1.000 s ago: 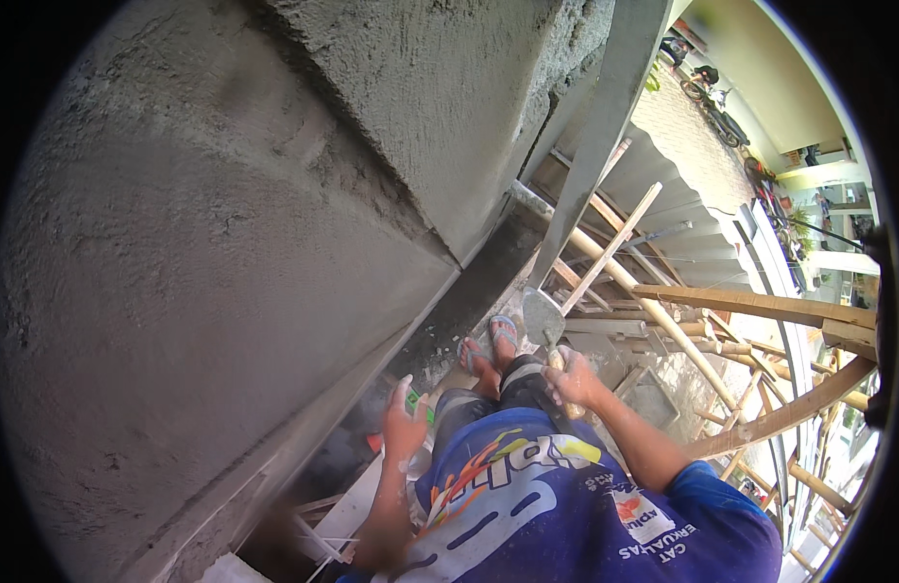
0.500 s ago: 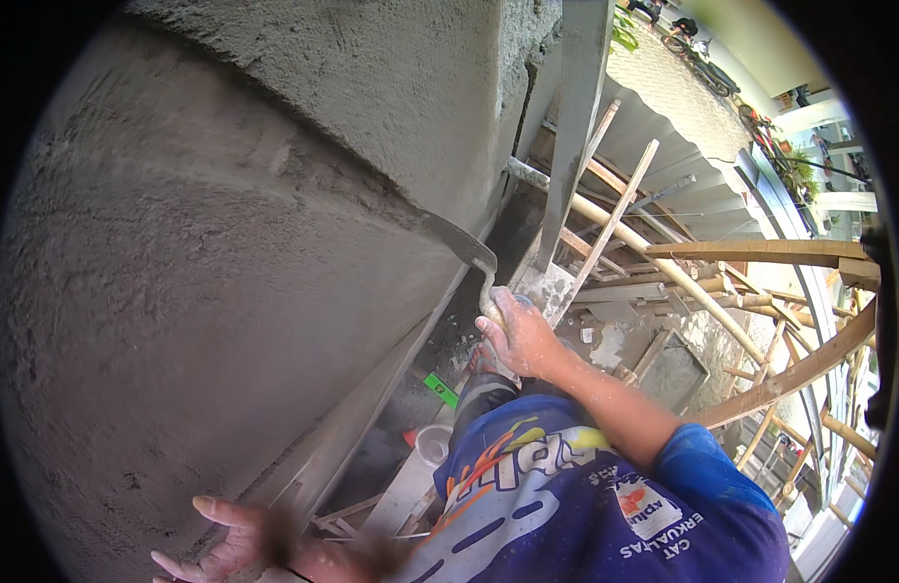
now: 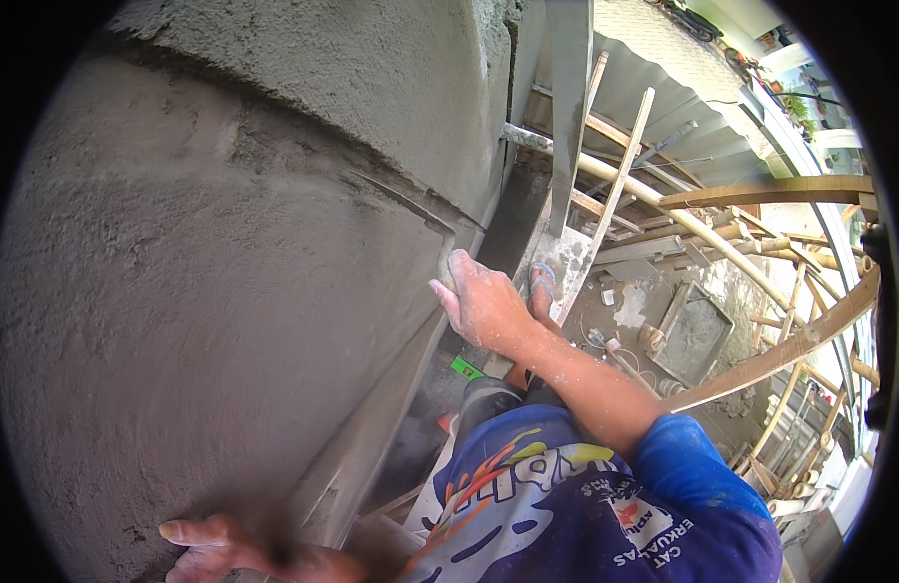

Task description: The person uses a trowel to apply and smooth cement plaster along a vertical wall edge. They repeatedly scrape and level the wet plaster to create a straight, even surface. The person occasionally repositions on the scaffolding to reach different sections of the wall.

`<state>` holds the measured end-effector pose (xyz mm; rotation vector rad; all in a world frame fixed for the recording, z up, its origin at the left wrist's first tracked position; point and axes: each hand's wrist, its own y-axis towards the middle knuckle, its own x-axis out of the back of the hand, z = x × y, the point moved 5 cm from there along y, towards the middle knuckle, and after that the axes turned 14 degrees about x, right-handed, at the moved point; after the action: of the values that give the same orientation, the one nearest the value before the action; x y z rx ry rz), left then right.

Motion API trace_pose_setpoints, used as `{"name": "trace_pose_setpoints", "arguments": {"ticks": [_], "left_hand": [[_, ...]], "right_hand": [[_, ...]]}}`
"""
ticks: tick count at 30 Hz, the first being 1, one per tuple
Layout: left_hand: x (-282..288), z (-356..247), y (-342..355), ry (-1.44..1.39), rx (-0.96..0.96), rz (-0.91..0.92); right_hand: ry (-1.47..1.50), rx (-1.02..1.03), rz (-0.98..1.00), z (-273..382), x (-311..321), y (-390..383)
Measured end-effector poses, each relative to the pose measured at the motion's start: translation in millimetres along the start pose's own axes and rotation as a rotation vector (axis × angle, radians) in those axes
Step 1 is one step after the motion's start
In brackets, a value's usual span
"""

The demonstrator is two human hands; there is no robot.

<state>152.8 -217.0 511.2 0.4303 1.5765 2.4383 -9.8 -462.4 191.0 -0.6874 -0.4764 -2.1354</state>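
My right hand (image 3: 480,301), dusted with cement, is closed around the handle of a trowel (image 3: 403,202). The blade is seen nearly edge-on, lying along the grey plastered wall (image 3: 226,321) just below a rough ledge-like step (image 3: 304,131) in the plaster. My left hand (image 3: 211,544) is at the lower left, its thumb and fingers apart with nothing in them. It is close to the wall surface; whether it touches is unclear.
Bamboo poles (image 3: 702,228) and wooden planks form scaffolding at the right. A mortar tray (image 3: 697,335) lies below, and a bright green piece (image 3: 466,368) beside my leg. My sandalled foot (image 3: 542,279) stands on a cement-stained board. Corrugated sheeting (image 3: 629,97) is beyond.
My right hand has moved left with the trowel, whose blade has turned from showing its face to nearly edge-on against the wall. My left hand has dropped slightly. The view has shifted.
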Motion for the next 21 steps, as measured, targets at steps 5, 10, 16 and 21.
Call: {"name": "trace_pose_setpoints", "arguments": {"ticks": [5,10,16,21], "left_hand": [[-2.8,-0.7,-1.5,0.103,0.02,0.015],[-1.8,-5.5,0.8,-0.263,0.043,-0.083],[-0.2,-4.9,-0.4,-0.092,-0.001,-0.032],[-2.3,-1.0,-1.7,0.137,0.029,0.026]], "right_hand": [[-0.049,0.012,-0.066,4.2,0.2,5.4],[0.017,0.005,-0.05,4.9,4.6,3.7],[-0.064,-0.065,0.054,-3.3,7.9,0.0],[-0.077,0.018,-0.02,-0.2,15.9,3.9]]}}
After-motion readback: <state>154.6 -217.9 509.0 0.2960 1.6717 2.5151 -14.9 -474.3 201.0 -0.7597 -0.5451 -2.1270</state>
